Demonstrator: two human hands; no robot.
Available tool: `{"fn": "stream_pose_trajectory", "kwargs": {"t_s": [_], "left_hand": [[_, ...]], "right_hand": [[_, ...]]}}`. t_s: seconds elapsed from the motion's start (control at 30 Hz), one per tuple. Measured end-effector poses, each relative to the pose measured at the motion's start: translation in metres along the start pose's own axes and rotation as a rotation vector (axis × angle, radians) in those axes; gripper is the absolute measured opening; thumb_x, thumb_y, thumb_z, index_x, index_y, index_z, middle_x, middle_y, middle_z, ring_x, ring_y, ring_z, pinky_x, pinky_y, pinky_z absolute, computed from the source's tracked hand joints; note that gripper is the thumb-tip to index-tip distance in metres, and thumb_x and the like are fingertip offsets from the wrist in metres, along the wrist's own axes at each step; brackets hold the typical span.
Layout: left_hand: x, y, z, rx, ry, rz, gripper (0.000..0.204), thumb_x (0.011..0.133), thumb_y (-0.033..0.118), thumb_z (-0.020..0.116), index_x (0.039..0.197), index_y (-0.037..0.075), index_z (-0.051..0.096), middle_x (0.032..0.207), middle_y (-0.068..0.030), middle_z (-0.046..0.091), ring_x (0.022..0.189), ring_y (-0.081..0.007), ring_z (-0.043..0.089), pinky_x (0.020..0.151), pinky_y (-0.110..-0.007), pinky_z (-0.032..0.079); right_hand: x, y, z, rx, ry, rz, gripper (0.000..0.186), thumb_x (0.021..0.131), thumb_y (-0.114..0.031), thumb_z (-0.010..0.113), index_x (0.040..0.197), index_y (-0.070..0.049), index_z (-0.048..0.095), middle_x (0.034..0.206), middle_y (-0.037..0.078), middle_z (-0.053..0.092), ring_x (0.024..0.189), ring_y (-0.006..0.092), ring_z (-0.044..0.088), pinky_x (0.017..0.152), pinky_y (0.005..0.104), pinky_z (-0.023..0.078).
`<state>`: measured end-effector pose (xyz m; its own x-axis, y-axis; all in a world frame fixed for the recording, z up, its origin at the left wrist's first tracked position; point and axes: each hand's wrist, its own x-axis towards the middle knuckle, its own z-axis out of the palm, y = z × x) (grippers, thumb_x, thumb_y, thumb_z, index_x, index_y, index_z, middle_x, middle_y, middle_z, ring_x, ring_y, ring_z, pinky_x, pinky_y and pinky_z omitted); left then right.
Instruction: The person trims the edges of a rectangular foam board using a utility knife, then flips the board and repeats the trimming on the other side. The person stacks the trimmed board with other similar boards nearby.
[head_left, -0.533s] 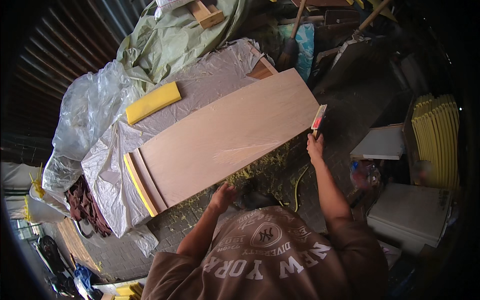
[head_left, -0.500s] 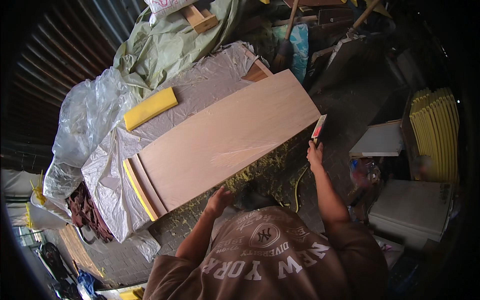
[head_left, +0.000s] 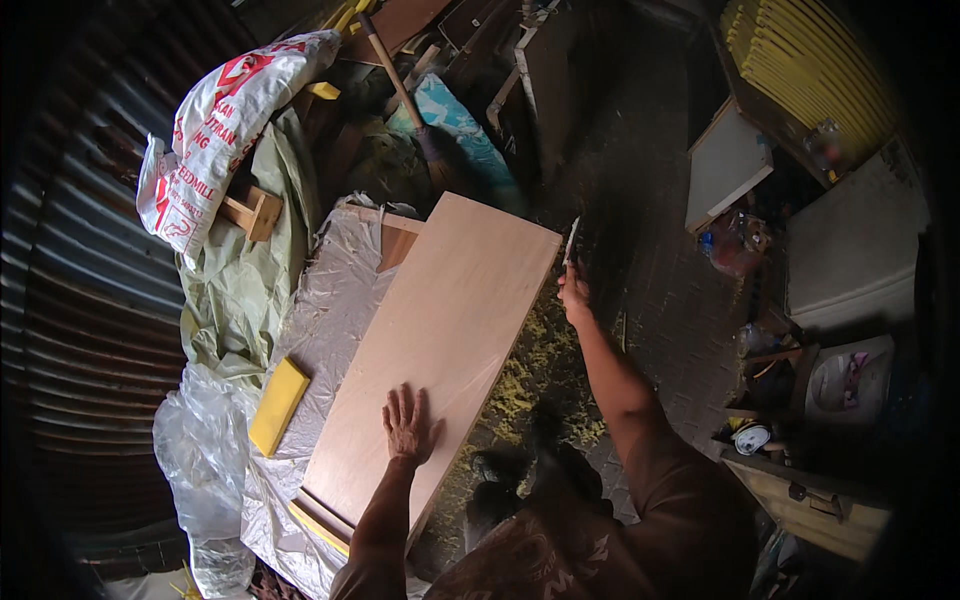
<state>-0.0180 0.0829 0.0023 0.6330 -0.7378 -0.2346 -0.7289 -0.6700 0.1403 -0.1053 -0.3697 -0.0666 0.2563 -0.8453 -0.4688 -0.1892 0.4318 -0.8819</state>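
A long plywood board [head_left: 440, 310] lies slantwise on a plastic-covered surface, with a strip of wood across its near end. My left hand [head_left: 408, 430] rests flat on the board's lower half, its fingers spread and nothing held. Beyond the board's far right corner, my right hand [head_left: 574, 294] is closed round the handle of a flat-bladed hand tool [head_left: 573, 240]. The tool's pale blade points away from me, turned nearly edge-on, so its exact kind does not show. It appears apart from the board.
A yellow foam block [head_left: 279, 407] lies left of the board on plastic sheeting [head_left: 335, 300]. Farther back are a printed white sack [head_left: 225, 140] and a broom [head_left: 430, 150]. Yellow shavings [head_left: 535, 370] litter the paved floor. Stacked yellow sheets [head_left: 810, 70] stand far right.
My left hand has moved from beside the board's near edge onto its face. The view has turned, so the board stands steeper. The tool has gone from face-on to nearly edge-on.
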Motion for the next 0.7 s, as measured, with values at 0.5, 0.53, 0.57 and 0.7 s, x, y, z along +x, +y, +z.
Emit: {"fn": "stream_pose_trajectory", "kwargs": {"t_s": [0.5, 0.53, 0.57, 0.7], "left_hand": [[0.025, 0.03, 0.008, 0.009, 0.074, 0.079, 0.082, 0.09, 0.055, 0.057, 0.158, 0.017, 0.03, 0.166, -0.0228, 0.016, 0.153, -0.0464, 0.009, 0.12, -0.063, 0.007], [0.022, 0.03, 0.01, 0.01, 0.062, 0.085, 0.082, 0.09, 0.055, 0.056, 0.158, 0.017, 0.03, 0.166, -0.023, 0.016, 0.153, -0.0467, 0.009, 0.12, -0.063, 0.007], [0.014, 0.02, 0.011, 0.019, 0.058, 0.049, 0.082, 0.09, 0.055, 0.056, 0.158, 0.017, 0.03, 0.166, -0.0231, 0.016, 0.153, -0.047, 0.01, 0.12, -0.063, 0.007], [0.002, 0.0, 0.004, 0.035, 0.05, -0.033, 0.083, 0.09, 0.056, 0.056, 0.159, 0.016, 0.03, 0.166, -0.0233, 0.016, 0.152, -0.0477, 0.009, 0.119, -0.064, 0.008]], "right_hand": [[0.018, 0.022, -0.012, 0.099, 0.058, -0.168, 0.045, 0.107, -0.043, 0.05, 0.14, -0.013, 0.055, 0.074, -0.003, 0.051, 0.059, 0.0076, 0.045, 0.052, 0.027, 0.042], [0.001, 0.043, -0.005, 0.097, 0.085, -0.161, 0.043, 0.107, -0.041, 0.049, 0.14, -0.013, 0.055, 0.073, -0.004, 0.05, 0.059, 0.0072, 0.045, 0.052, 0.027, 0.041], [-0.036, 0.066, 0.022, 0.095, 0.069, -0.15, 0.042, 0.107, -0.04, 0.049, 0.139, -0.013, 0.056, 0.072, -0.004, 0.049, 0.058, 0.0068, 0.044, 0.051, 0.027, 0.04], [-0.145, 0.115, -0.007, 0.08, -0.315, -0.183, 0.04, 0.107, -0.037, 0.051, 0.14, -0.014, 0.054, 0.071, -0.005, 0.047, 0.057, 0.0057, 0.043, 0.049, 0.0268, 0.039]]}}
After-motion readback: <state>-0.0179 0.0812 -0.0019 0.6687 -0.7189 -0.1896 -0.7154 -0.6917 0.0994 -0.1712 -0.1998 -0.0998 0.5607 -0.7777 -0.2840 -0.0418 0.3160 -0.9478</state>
